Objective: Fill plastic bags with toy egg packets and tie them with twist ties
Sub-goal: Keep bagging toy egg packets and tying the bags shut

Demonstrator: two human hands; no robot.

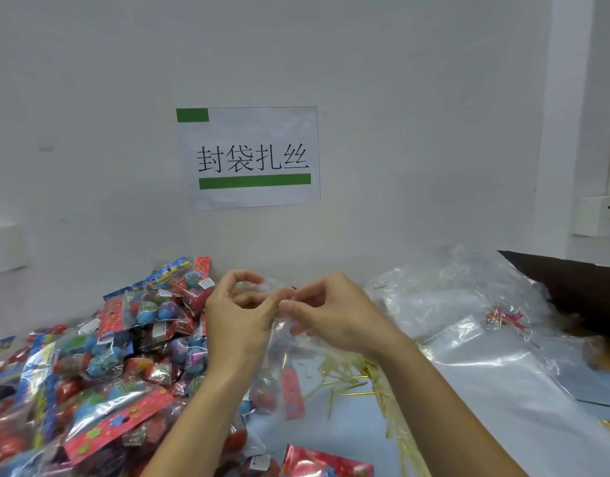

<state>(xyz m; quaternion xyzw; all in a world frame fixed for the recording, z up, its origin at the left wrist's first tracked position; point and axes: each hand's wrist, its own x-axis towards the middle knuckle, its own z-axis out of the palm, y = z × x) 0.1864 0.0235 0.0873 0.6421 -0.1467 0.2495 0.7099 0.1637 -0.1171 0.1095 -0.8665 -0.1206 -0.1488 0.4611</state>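
My left hand (236, 316) and my right hand (326, 313) meet above the table, both pinching the gathered neck of a clear plastic bag (279, 342). The bag hangs below the hands with toy egg packets (291, 390) inside it. A twist tie cannot be made out between the fingertips. A big heap of toy egg packets (100, 366) in red and blue wrapping lies at the left. Loose gold twist ties (345, 380) are scattered on the table under my right forearm.
A pile of empty clear plastic bags (468, 311) lies at the right, with a small bundle of red and gold ties (503, 318) on it. A dark box (579, 290) stands at the far right. A paper sign (252, 156) hangs on the white wall behind.
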